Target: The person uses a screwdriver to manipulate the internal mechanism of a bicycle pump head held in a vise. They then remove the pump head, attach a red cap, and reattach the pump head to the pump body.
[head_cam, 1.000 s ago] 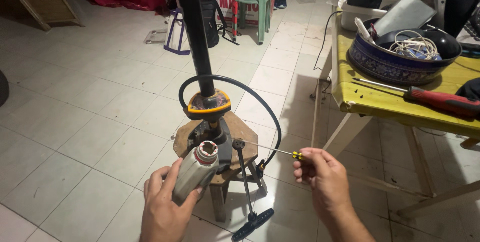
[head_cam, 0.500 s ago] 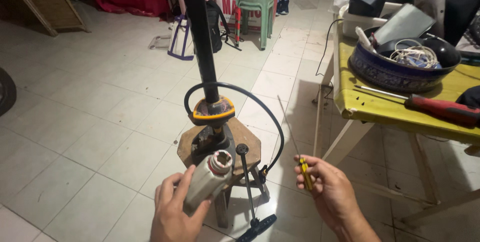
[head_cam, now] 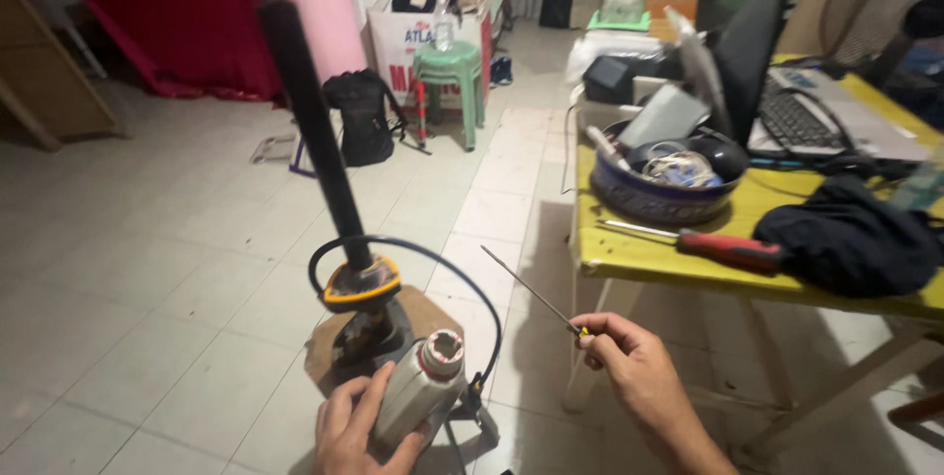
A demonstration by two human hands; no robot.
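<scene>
My left hand (head_cam: 356, 428) grips a grey metal cylinder (head_cam: 421, 389) with a round open end ringed in red, held tilted near the bottom of the view. My right hand (head_cam: 629, 367) holds a thin screwdriver (head_cam: 531, 291) by its yellow-and-black handle, its long shaft pointing up and left, away from the cylinder. Behind the cylinder stands a floor pump with a black upright tube (head_cam: 313, 131), an orange gauge collar (head_cam: 361, 281) and a black hose (head_cam: 462, 288) looping around it. The pump rests on a small wooden stool (head_cam: 425, 310).
A yellow table (head_cam: 639, 249) at right carries a red-handled screwdriver (head_cam: 723, 247), a blue bowl (head_cam: 654, 198) of cables, a dark cloth (head_cam: 851, 239) and a laptop (head_cam: 787, 91). Further back stand a green plastic stool (head_cam: 450, 77), a black backpack (head_cam: 362, 119) and a red-covered table (head_cam: 177, 30).
The view has tilted upward, showing more of the table. My right hand swung the screwdriver so its shaft now points up-left. My left hand keeps hold of the cylinder.
</scene>
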